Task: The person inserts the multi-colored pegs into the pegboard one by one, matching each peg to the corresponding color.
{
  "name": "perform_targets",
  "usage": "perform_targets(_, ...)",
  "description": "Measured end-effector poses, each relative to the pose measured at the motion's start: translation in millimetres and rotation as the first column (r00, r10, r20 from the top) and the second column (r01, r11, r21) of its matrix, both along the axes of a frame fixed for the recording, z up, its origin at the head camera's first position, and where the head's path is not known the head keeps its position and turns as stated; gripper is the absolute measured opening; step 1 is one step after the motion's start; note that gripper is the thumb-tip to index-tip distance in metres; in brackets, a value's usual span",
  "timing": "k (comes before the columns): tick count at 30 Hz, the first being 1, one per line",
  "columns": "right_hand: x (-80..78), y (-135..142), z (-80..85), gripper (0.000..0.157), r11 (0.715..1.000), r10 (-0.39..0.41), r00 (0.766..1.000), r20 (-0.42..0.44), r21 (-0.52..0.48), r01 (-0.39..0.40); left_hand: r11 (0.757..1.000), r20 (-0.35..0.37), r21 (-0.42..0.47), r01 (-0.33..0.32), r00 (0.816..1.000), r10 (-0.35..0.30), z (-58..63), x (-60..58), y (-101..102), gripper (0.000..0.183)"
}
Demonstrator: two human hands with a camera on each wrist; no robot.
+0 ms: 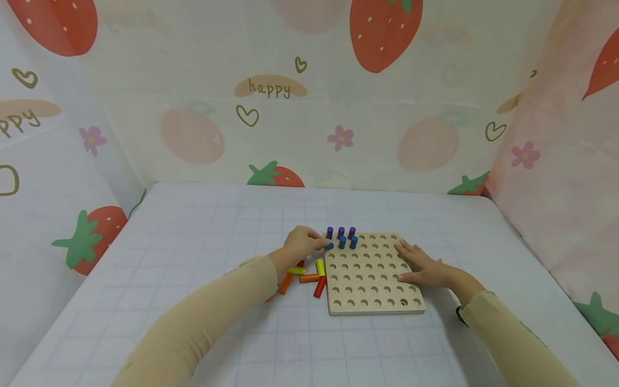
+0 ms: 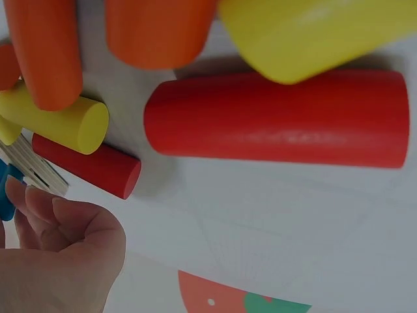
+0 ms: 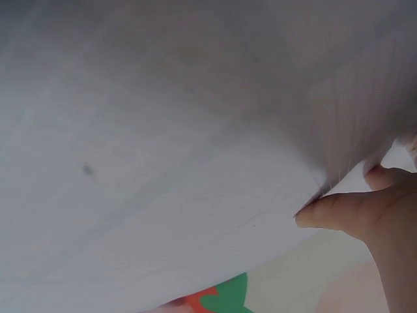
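In the head view a wooden pegboard (image 1: pixel 377 311) with rows of round holes lies on the table. Its back row bears three purple pegs (image 1: pixel 341 232) at the left end. Two blue pegs (image 1: pixel 354 243) stand in the row in front of them. Thumb and fingers of my left hand (image 1: pixel 301 243) pinch another blue peg (image 1: pixel 330 246) at the left end of that row; the left wrist view shows this blue peg (image 2: pixel 6 192) partly cut off by the frame. Spread fingers of my right hand (image 1: pixel 425 267) rest on the board's right edge.
Left of the board lie loose pegs, among them a red peg (image 1: pixel 319 287), a yellow peg (image 1: pixel 320 267) and an orange peg (image 1: pixel 309 278). My left forearm passes close beside them. A white gridded cloth (image 1: pixel 232 344) covers the table, and a printed curtain (image 1: pixel 203 70) hangs behind.
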State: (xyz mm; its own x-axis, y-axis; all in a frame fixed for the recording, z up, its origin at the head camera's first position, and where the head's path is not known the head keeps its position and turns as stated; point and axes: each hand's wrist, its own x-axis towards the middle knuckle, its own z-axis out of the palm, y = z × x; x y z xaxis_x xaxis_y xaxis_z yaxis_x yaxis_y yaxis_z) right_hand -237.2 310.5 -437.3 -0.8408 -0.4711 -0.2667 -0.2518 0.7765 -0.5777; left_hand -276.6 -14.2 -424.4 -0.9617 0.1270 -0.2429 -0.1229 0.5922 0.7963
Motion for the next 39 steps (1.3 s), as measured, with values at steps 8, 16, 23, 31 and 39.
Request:
perform_targets(8,-0.5,-0.2,-0.2,0.089,1.000,-0.008,1.000,0.004,0.000,0.008,0.999,-0.022,0.035,0.016,1.000,-0.015,-0.8,-1.2,2.3,0.028)
perform_targets(16,1.0,-0.3,0.3,0.089,1.000,-0.006,1.000,0.011,-0.015,0.006,0.993,-0.046,0.116,0.017,0.999,-0.012,-2.3,-0.6,6.1,0.024)
perform_targets(23,1.4,0.1,0.8,0.089,1.000,-0.014,1.000,0.008,-0.010,0.014,0.994,-0.057,0.102,0.027,0.998,-0.021,-3.5,-1.6,8.6,0.030)
perform_targets(31,1.8,-0.1,0.8,0.089,1.000,-0.010,1.000,0.011,-0.018,0.010,0.997,-0.075,0.074,0.028,0.997,-0.022,-2.1,-2.4,8.1,0.028)
perform_targets(39,0.8,-0.6,2.1,0.088,1.000,-0.009,1.000,0.010,-0.012,0.009,0.998,-0.052,0.065,0.026,0.998,-0.022,2.4,-2.0,7.7,0.029)
